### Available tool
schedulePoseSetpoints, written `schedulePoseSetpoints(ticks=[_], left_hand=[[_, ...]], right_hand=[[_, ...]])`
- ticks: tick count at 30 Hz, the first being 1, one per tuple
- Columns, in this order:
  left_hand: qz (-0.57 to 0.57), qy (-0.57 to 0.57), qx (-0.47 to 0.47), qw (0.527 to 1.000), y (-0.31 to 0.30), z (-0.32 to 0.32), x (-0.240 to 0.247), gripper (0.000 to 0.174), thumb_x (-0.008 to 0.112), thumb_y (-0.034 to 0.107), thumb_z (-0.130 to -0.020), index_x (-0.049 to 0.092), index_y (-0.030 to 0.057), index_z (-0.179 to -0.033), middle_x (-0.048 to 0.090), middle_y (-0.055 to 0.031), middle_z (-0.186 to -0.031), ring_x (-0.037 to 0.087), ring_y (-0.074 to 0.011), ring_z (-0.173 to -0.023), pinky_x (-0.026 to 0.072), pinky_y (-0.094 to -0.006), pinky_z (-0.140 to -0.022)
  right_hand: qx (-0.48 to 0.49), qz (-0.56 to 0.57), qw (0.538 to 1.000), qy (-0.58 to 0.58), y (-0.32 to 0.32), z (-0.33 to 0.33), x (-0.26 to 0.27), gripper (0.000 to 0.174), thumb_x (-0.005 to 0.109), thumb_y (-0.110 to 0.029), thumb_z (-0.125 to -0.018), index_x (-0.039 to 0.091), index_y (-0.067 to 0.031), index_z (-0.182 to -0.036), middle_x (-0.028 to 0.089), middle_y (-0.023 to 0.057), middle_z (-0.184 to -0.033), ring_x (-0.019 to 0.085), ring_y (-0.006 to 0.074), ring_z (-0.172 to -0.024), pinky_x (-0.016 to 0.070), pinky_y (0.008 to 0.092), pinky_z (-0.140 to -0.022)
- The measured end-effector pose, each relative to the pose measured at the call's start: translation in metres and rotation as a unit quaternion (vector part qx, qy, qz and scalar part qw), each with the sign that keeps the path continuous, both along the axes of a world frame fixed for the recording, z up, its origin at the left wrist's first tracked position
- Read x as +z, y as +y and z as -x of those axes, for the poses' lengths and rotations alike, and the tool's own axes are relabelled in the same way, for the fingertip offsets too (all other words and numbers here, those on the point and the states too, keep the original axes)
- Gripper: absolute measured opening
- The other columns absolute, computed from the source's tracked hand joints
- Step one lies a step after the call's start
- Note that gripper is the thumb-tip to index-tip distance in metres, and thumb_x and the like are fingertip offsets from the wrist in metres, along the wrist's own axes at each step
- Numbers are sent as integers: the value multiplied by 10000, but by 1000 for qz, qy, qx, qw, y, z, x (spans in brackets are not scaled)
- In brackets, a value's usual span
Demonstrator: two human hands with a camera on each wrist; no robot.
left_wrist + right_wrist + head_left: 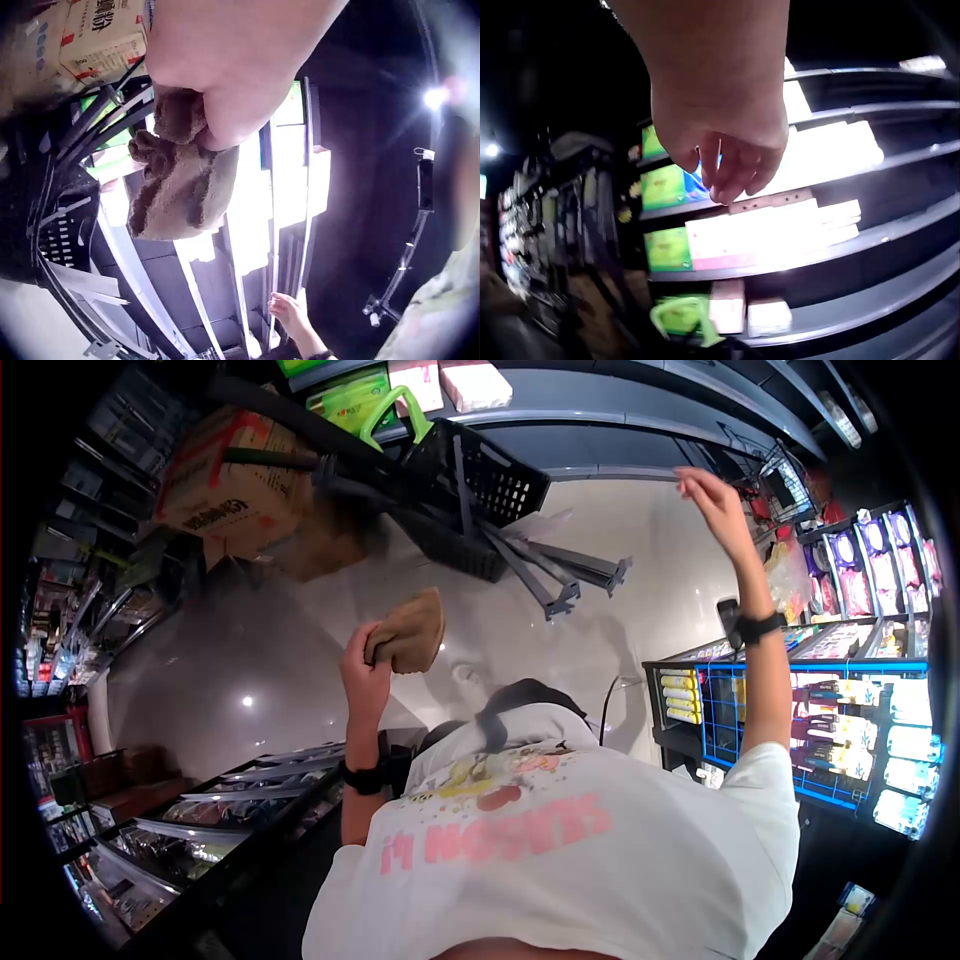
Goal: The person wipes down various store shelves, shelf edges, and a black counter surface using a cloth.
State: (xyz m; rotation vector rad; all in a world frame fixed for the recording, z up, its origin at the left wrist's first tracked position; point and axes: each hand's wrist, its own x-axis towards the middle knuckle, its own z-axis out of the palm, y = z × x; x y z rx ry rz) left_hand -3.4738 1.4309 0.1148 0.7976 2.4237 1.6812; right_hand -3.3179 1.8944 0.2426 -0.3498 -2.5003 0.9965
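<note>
My left hand [365, 672] grips a folded brown cloth [415, 632] out in front of my body. In the left wrist view the cloth [184, 199] hangs crumpled below the fingers, its upper part bunched in the grasp. My right hand [716, 503] is raised out to the right, holding nothing, with fingers loosely bent. The right wrist view shows that hand [731, 154] hanging in front of shelves with green packs [664, 187] and pale, overexposed boxes.
A black basket [520, 485] with a green handle [375, 422] stands ahead, with metal brackets [548, 582] sticking out of it. Left of it is a cardboard box [220, 495]. Grey shelves [620, 425] run along the back, and a stocked rack [725, 705] stands at the right.
</note>
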Motion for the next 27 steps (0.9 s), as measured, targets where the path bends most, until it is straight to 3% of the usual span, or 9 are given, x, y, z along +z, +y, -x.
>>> schedulePoseSetpoints(ticks=[6, 9, 13, 14, 15, 17, 20, 23, 27], left_hand=[[-24, -43, 35, 998, -29, -7, 1, 361, 531, -71, -647, 558, 19, -996, 590, -137, -912, 581, -255, -877, 446, -303, -783], [-42, 27, 37, 998, -42, -5, 27, 407, 533, -79, -612, 555, 31, -1003, 576, -137, -937, 571, -294, -895, 450, -330, -793], [-63, 103, 94, 988, -66, -3, 52, 446, 539, -78, -586, 521, 34, -1018, 515, -153, -1001, 504, -343, -956, 415, -358, -833], [-61, 131, 119, 982, -74, -3, 48, 451, 543, -83, -581, 518, 30, -1017, 509, -155, -1019, 492, -350, -970, 409, -365, -839], [-60, 159, 141, 975, -82, -3, 43, 455, 546, -88, -576, 514, 27, -1016, 503, -157, -1038, 481, -356, -985, 403, -372, -845], [-65, 162, 175, 969, -105, 0, 31, 474, 578, -92, -559, 515, 30, -1013, 506, -154, -1045, 478, -353, -989, 403, -381, -843], [-42, 149, 237, 959, -128, 16, 10, 459, 631, -78, -566, 518, 39, -995, 507, -146, -1061, 475, -340, -1017, 405, -388, -856], [-27, 135, 296, 945, -150, 47, 3, 432, 609, -90, -581, 512, 39, -981, 506, -145, -1056, 472, -339, -1022, 410, -387, -843], [-48, 149, 357, 921, -180, 109, -27, 367, 567, -60, -679, 487, 39, -1023, 507, -155, -1042, 488, -345, -1003, 402, -383, -856]], right_hand=[[162, 291, 941, -56, -173, 27, -22, 236, 460, -87, -898, 564, 22, -1079, 598, 49, -839, 547, 110, -764, 448, 246, -724], [335, 292, 887, -123, -258, 79, -36, 360, 455, -130, -909, 446, -30, -1254, 604, 73, -828, 567, 124, -735, 453, 259, -692], [345, 176, 904, -181, -343, 130, -46, 505, 441, -233, -925, 261, -145, -1388, 596, 109, -790, 563, 162, -680, 458, 276, -674], [351, 217, 891, -191, -354, 144, -58, 492, 422, -280, -936, 273, -153, -1387, 601, 104, -932, 575, 168, -740, 465, 282, -693], [381, 360, 838, -151, -365, 154, -81, 493, 423, -296, -938, 277, -155, -1388, 523, 98, -1157, 578, 161, -848, 471, 287, -734], [401, 522, 714, -239, -390, 170, -80, 510, 396, -304, -950, 239, -117, -1398, 389, 72, -1311, 475, 159, -1097, 419, 275, -874], [448, 355, 810, -133, -425, 210, -99, 485, 466, -212, -921, 326, -28, -1347, 388, 82, -1323, 350, 167, -1225, 290, 281, -999], [453, 487, 730, -158, -456, 262, -112, 361, 520, -109, -874, 486, 6, -1215, 486, 84, -1222, 430, 167, -1135, 313, 278, -968], [506, 439, 718, -191, -496, 351, -144, 279, 565, -117, -844, 560, 6, -1094, 547, 73, -1102, 482, 147, -1021, 362, 275, -893]])
